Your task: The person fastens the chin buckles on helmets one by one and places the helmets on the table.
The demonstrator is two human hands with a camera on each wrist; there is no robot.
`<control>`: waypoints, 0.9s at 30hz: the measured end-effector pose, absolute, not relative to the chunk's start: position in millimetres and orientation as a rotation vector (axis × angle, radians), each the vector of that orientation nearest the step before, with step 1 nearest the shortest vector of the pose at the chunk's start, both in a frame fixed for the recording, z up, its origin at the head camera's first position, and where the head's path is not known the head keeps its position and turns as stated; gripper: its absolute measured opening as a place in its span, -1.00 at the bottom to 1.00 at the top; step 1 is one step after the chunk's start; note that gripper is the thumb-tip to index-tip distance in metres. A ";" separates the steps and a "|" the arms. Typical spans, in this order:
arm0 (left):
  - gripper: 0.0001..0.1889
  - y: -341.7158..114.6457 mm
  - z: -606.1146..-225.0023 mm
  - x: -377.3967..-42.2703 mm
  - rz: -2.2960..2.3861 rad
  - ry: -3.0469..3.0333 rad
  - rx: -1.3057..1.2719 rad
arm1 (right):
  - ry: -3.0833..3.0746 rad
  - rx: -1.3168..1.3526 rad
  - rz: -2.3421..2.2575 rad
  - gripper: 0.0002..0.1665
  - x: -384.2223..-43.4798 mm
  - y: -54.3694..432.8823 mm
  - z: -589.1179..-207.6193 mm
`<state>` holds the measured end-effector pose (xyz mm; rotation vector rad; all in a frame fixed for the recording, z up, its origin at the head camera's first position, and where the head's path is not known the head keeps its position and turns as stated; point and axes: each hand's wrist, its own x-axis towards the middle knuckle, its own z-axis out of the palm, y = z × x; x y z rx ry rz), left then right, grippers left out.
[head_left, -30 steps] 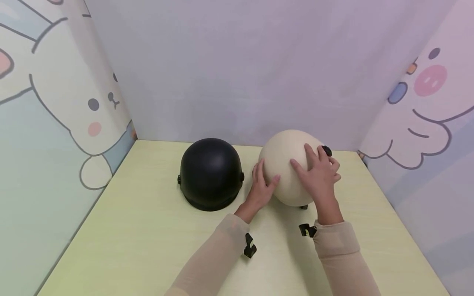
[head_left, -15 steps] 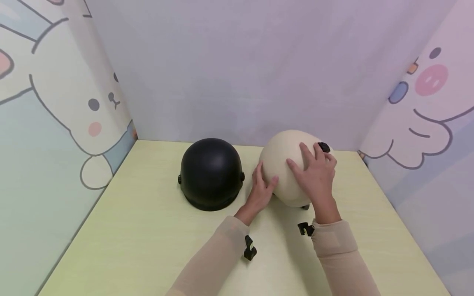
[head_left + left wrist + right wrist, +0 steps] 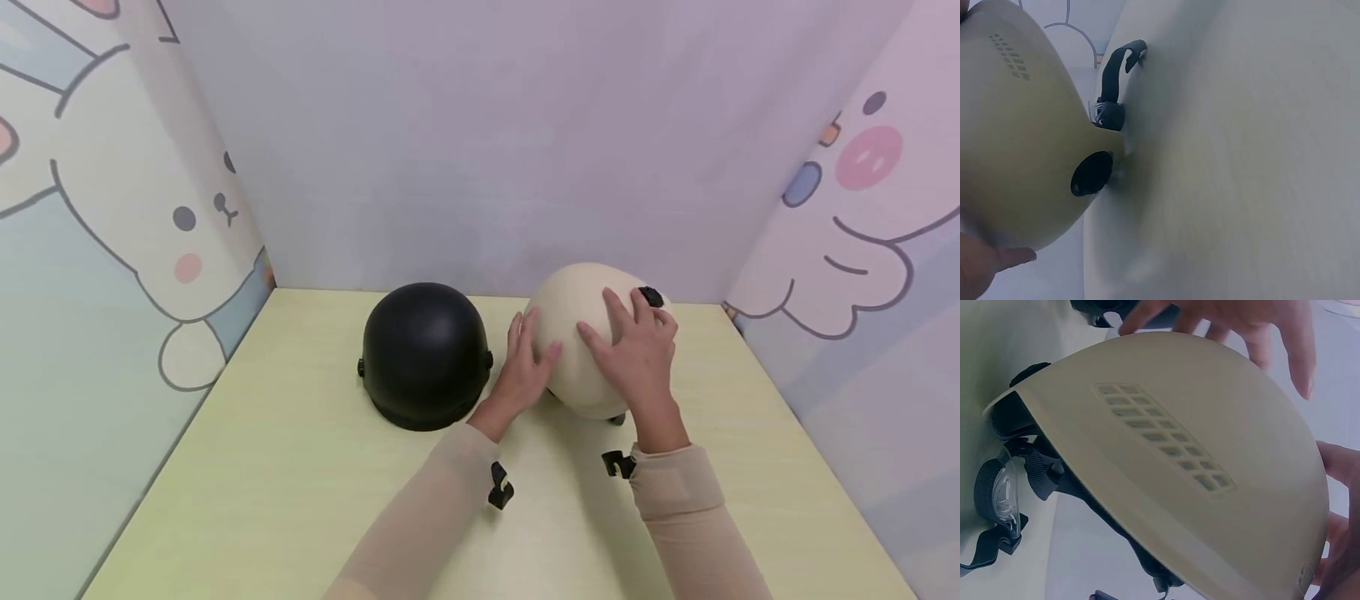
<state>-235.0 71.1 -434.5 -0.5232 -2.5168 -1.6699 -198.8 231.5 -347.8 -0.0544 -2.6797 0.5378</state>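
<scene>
A cream helmet (image 3: 570,300) with a smooth domed shell leans to one side, one part of its rim low against the table. My right hand (image 3: 641,350) grips the shell's near right side with bent, spread fingers, close to a black knob (image 3: 650,296). On the left side, my left hand (image 3: 525,371) rests its fairly straight fingers and thumb against the shell. The right wrist view shows a vent grille (image 3: 1166,437) and a chin strap with a clear buckle (image 3: 1005,494). The hand's underside is hidden. Left of it, a black helmet (image 3: 425,354) sits dome up.
The pale yellow table (image 3: 277,508) runs back to a plain lilac cloth wall (image 3: 480,150). Cartoon-printed panels (image 3: 150,192) stand along both sides. Near the cream helmet in the left wrist view, a dark strap (image 3: 1113,75) hangs by the tabletop.
The cream helmet has turned slightly, its knob shifting left and up with my right hand. My left fingers have slid a little upward along the shell. The black helmet stays put.
</scene>
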 end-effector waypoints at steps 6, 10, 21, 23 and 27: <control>-0.28 74.5 -420.9 -240.8 -1.655 -2.544 -0.553 | -2.688 -0.070 0.592 -0.23 -196.9 232.1 -347.4; -0.28 79.5 -416.2 -242.9 -1.631 -2.559 -0.551 | -2.681 -0.070 0.627 -0.26 -197.0 232.2 -348.0; -0.16 88.6 -405.7 -243.0 -1.469 -2.633 -0.523 | -2.507 -0.061 0.833 -0.47 -197.5 233.5 -349.1; -0.14 88.8 -405.9 -242.9 -1.443 -2.642 -0.507 | -2.456 -0.085 0.894 -0.47 -197.2 234.5 -349.0; -0.13 88.1 -407.7 -242.8 -1.448 -2.626 -0.482 | -2.380 -0.209 1.013 -0.39 -196.1 237.2 -347.4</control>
